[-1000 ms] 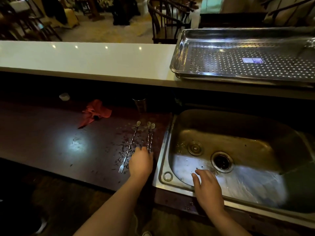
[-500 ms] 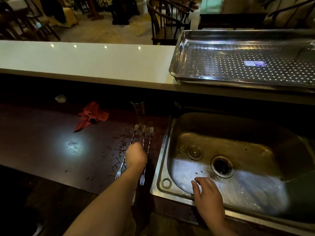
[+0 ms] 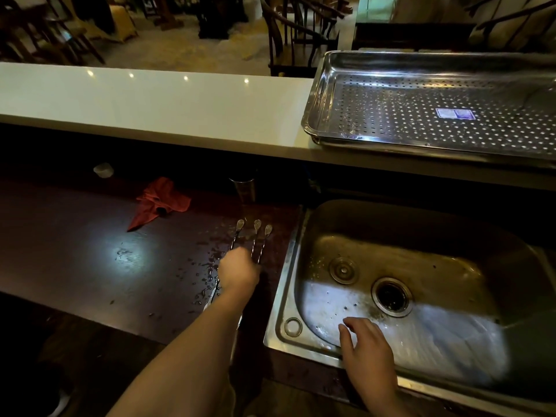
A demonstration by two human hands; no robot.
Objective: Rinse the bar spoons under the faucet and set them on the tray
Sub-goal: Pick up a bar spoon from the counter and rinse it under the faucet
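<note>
Down on the dark wooden counter [image 3: 75, 236], the left hand [image 3: 239, 270] lies knuckles-up over the middle of 3 bar spoons [image 3: 255, 236], its fingers curled down onto the twisted shafts; whether the fingertips actually pinch a shaft cannot be told, since the back of the hand hides them. Beyond the knuckles the 3 small bowls fan out side by side, apart from one another, pointing away from the person. Behind the wrist, a forked end of one spoon pokes out just left of the forearm, and another shaft shows along the forearm's right side. Water droplets [image 3: 204, 278] speckle the wood to the left of this hand.

Further right, the right hand [image 3: 368, 353] rests on the near rim of the stainless sink [image 3: 282, 296], fingers loosely spread and reaching over the edge into the basin, holding nothing. Ahead of its fingertips sits the open drain [image 3: 391, 296], with a smaller round plug [image 3: 343, 269] just left of that.

Beyond and above the right hand, a perforated steel tray [image 3: 319, 94] sits on the raised white bar top [image 3: 150, 106], bearing a small label [image 3: 455, 113]. Far beyond the left hand, a crumpled red cloth [image 3: 159, 201] lies on the counter, a small pale cup [image 3: 103, 170] stands further left of it, and a metal tumbler [image 3: 245, 188] stands just past the spoon bowls.
</note>
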